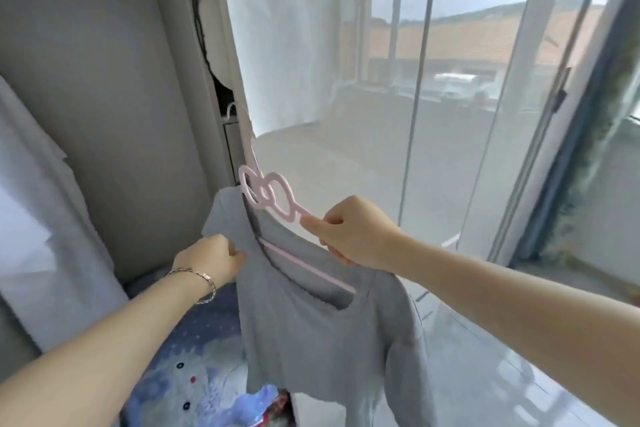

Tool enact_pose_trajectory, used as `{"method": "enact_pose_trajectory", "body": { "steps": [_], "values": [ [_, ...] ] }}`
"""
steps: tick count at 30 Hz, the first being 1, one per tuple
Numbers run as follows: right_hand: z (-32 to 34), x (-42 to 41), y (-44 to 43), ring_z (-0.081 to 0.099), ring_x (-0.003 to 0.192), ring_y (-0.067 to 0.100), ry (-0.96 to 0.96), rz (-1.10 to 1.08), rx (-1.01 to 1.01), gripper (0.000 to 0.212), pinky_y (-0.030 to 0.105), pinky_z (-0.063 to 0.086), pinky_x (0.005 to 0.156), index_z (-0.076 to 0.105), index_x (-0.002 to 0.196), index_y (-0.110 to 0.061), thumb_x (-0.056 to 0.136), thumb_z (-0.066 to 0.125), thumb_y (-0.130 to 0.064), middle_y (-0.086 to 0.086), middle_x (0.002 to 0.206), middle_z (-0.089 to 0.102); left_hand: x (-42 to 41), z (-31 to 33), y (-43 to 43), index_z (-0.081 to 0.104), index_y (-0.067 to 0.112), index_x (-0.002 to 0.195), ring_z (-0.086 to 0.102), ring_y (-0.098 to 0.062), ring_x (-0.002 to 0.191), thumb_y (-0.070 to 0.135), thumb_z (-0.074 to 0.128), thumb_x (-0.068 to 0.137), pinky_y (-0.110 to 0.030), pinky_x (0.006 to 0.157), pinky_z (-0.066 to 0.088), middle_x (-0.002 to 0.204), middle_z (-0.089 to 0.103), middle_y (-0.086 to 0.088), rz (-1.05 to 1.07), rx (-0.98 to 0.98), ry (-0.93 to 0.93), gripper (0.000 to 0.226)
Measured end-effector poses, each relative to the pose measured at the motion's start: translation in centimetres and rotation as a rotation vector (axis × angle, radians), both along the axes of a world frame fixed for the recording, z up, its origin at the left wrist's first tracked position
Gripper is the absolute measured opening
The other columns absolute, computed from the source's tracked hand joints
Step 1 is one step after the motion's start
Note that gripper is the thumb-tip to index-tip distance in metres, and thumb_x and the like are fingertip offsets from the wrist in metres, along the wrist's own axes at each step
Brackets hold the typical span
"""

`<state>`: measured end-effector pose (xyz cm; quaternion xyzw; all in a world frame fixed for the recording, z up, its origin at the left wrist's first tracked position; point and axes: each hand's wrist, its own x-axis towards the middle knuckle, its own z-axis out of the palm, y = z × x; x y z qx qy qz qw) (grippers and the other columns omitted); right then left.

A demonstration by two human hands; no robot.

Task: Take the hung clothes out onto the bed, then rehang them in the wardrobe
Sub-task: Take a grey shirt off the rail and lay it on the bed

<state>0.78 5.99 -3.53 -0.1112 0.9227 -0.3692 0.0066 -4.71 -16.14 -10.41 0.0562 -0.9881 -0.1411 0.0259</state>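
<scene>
A grey T-shirt (311, 329) hangs on a pink plastic hanger (273, 196) with a bow-shaped top, held up in the middle of the view. My right hand (356, 232) grips the hanger's right arm near the neck. My left hand (211, 258) pinches the shirt's left shoulder. The grey fabric wardrobe (114, 97) stands at the left with a dark gap (225, 90) at its right edge, where a white hanger hook shows. The bed with a blue patterned cover (194, 367) lies below the shirt.
A white sheer curtain (277, 35) hangs above the hanger. Large glass windows (467, 80) fill the right side. A pale cloth (41, 218) drapes at the far left. A colourful item (273, 406) lies on the bed at the bottom.
</scene>
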Motion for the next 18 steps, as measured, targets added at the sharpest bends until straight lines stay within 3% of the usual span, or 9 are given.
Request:
{"method": "enact_pose_trajectory", "body": {
  "steps": [2,5,7,9,11,13,15,18],
  "values": [
    [-1.8,3.6,3.1,0.033,0.033,0.012,-0.014,-0.097,0.035,0.054,0.019,0.034,0.045,0.047,0.051,-0.011,0.090,0.049,-0.047,0.000,0.042,0.042,1.2,-2.0,2.8,0.048,0.013,0.057,0.060,-0.026,0.070,0.027,0.047,0.091,-0.026,0.062,0.040,0.065,0.056,-0.006,-0.107,0.009,-0.067,0.037],
    [-4.0,9.8,7.8,0.036,0.028,0.008,-0.038,-0.231,0.041,0.039,0.016,0.033,0.039,0.064,0.079,-0.014,0.092,0.047,-0.046,-0.005,0.042,0.048,3.9,-4.6,8.4,0.048,0.016,0.057,0.063,-0.026,0.074,0.032,0.047,0.091,-0.027,0.064,0.043,0.071,0.063,-0.007,-0.280,0.010,-0.144,0.038],
    [-5.1,14.2,11.1,0.037,0.026,0.007,-0.046,-0.324,0.026,0.033,0.013,0.032,0.034,0.065,0.091,-0.019,0.093,0.045,-0.046,-0.004,0.042,0.050,6.0,-5.7,12.6,0.050,0.017,0.061,0.065,-0.028,0.078,0.035,0.047,0.090,-0.027,0.064,0.044,0.083,0.068,-0.008,-0.376,-0.026,-0.170,0.034],
    [-6.0,18.6,14.5,0.037,0.027,0.007,-0.051,-0.433,0.029,0.034,0.013,0.035,0.036,0.064,0.086,-0.019,0.093,0.044,-0.047,-0.001,0.044,0.051,8.6,-6.3,17.1,0.053,0.017,0.066,0.064,-0.027,0.077,0.037,0.045,0.088,-0.026,0.062,0.042,0.085,0.068,-0.008,-0.485,-0.052,-0.184,0.031],
    [-6.7,23.1,17.8,0.038,0.027,0.005,-0.038,-0.561,0.087,0.043,0.018,0.039,0.041,0.060,0.066,-0.017,0.093,0.045,-0.047,-0.002,0.042,0.052,11.6,-6.6,21.7,0.053,0.014,0.067,0.064,-0.027,0.079,0.034,0.043,0.088,-0.026,0.063,0.042,0.084,0.067,-0.007,-0.599,-0.069,-0.198,0.031],
    [-7.4,28.0,20.9,0.041,0.029,0.006,-0.013,-0.708,0.138,0.055,0.019,0.036,0.044,0.045,0.044,-0.016,0.091,0.049,-0.044,-0.004,0.036,0.046,14.8,-6.7,26.2,0.053,0.012,0.066,0.064,-0.027,0.081,0.031,0.044,0.088,-0.027,0.066,0.042,0.083,0.068,-0.008,-0.705,-0.077,-0.205,0.031],
    [-8.3,33.1,23.7,0.050,0.039,0.015,-0.008,-0.862,0.159,0.059,0.023,0.035,0.047,0.033,0.039,-0.016,0.088,0.053,-0.042,-0.004,0.031,0.036,18.3,-7.1,30.8,0.052,0.012,0.067,0.066,-0.026,0.083,0.030,0.044,0.088,-0.028,0.069,0.045,0.084,0.069,-0.008,-0.803,-0.079,-0.217,0.029],
    [-9.5,41.1,27.0,0.050,0.044,0.025,-0.019,-1.000,0.197,0.060,0.029,0.037,0.050,0.034,0.039,-0.016,0.089,0.054,-0.043,-0.002,0.038,0.035,23.9,-8.1,37.3,0.053,0.012,0.068,0.066,-0.026,0.083,0.031,0.044,0.088,-0.028,0.069,0.046,0.086,0.070,-0.009,-0.935,-0.065,-0.234,0.029]
  ]
}}
